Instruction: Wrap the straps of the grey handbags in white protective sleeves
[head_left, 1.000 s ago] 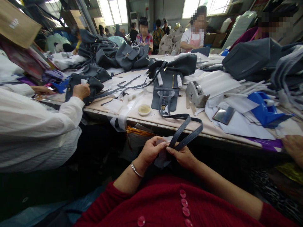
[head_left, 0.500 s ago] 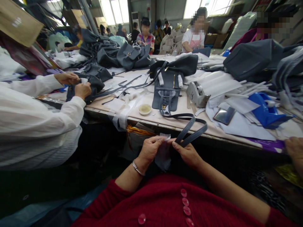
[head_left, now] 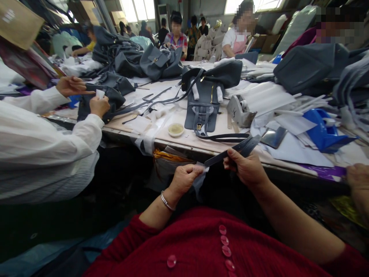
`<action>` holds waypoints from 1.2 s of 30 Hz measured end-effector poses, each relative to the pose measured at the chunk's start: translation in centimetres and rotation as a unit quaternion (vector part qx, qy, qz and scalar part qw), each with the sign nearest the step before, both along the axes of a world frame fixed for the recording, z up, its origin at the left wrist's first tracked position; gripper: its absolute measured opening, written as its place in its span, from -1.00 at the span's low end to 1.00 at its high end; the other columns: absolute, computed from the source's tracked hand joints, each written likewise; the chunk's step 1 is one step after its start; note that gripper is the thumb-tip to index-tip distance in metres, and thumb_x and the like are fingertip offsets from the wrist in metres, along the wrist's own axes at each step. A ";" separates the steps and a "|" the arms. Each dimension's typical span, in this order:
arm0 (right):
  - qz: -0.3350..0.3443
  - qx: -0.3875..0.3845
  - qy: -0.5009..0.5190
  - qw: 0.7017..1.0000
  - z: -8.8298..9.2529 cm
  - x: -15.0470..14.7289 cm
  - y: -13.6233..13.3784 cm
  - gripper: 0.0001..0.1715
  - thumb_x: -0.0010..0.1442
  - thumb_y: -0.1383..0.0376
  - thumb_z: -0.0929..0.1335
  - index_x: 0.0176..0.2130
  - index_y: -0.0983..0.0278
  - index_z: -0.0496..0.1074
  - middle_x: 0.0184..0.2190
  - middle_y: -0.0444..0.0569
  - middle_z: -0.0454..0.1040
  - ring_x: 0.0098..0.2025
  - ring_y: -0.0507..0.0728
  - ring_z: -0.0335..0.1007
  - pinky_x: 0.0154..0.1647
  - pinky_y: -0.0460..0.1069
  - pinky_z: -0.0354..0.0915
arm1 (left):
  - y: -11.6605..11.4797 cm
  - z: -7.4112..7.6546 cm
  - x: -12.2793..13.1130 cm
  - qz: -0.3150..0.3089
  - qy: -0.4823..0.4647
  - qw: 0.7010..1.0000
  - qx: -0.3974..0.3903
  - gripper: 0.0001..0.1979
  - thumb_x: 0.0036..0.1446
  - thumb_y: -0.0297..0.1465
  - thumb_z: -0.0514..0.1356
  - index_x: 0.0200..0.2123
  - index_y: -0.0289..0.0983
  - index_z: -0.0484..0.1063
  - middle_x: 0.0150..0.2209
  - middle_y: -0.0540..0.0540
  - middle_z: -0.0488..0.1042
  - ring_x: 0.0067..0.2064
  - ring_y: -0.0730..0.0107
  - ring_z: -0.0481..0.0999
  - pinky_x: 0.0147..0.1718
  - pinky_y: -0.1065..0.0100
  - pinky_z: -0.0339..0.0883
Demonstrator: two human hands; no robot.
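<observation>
My right hand (head_left: 248,169) grips a dark blue-grey bag strap (head_left: 220,157) just off the table's front edge, thumb on top. The strap's free end points left toward my left hand (head_left: 184,179). Between the thumb and fingers of that hand is a thin whitish translucent sheet (head_left: 200,181), hanging down below the table edge. The strap tip meets or overlaps the sheet's upper edge; whether it touches I cannot tell. Behind, the strap runs back to a grey-blue backpack (head_left: 201,109) lying on the table with its flap side toward me, its buckle and zip showing.
On the table (head_left: 161,144) stand a round dish (head_left: 175,130), a metal tape dispenser (head_left: 240,111), a phone (head_left: 273,137) and a blue dispenser (head_left: 325,130). At left a co-worker in white sleeves (head_left: 83,134) handles another bag. Several bags are piled behind.
My right hand has moved right and turned, and the looped strap is now stretched out with its end toward my left hand. My left hand still pinches the sheet.
</observation>
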State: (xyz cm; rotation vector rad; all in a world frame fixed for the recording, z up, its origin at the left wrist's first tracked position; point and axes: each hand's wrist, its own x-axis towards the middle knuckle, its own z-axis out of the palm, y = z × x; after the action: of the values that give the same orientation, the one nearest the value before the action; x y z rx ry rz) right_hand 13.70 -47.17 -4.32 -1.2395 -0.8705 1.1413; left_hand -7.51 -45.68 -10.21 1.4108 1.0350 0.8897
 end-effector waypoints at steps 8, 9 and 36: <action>0.026 0.016 -0.097 0.995 -1.1 -0.4 0.0 -0.60 0.07 0.04 0.50 -0.50 0.31 0.49 -0.58 -0.05 0.52 -0.60 0.04 0.41 -0.58 -0.09 0.33 | -0.3 0.6 0.1 -0.009 0.005 1.000 0.030 -0.75 0.14 -0.26 0.27 -0.46 -0.31 0.60 -0.38 -0.09 0.57 -0.30 0.34 0.50 -0.23 0.37 0.31; 0.033 0.020 -0.102 0.994 -1.1 -0.4 0.0 -0.61 0.07 0.04 0.49 -0.50 0.31 0.49 -0.58 -0.06 0.52 -0.60 0.04 0.41 -0.57 -0.09 0.33 | -0.3 0.6 0.1 -0.013 0.005 0.999 0.031 -0.74 0.14 -0.26 0.26 -0.47 -0.31 0.59 -0.40 -0.08 0.56 -0.31 0.35 0.48 -0.24 0.38 0.30; 0.179 0.099 -0.249 0.947 -3.7 -2.2 -0.8 -0.74 0.19 0.12 0.41 -0.33 0.26 0.56 -0.42 -0.02 0.57 -0.37 0.14 0.49 -0.32 0.00 0.38 | -0.9 -0.2 0.6 -0.060 -0.007 0.998 0.001 -0.62 0.18 -0.14 0.20 -0.39 -0.36 0.60 -0.45 -0.05 0.50 -0.39 0.42 0.39 -0.37 0.42 0.23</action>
State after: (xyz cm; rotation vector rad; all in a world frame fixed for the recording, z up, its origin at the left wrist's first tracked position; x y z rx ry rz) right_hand 11.50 -48.01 -8.01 -1.2508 -1.6041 0.9967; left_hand -6.87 -46.56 -10.46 1.4516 0.9288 0.8109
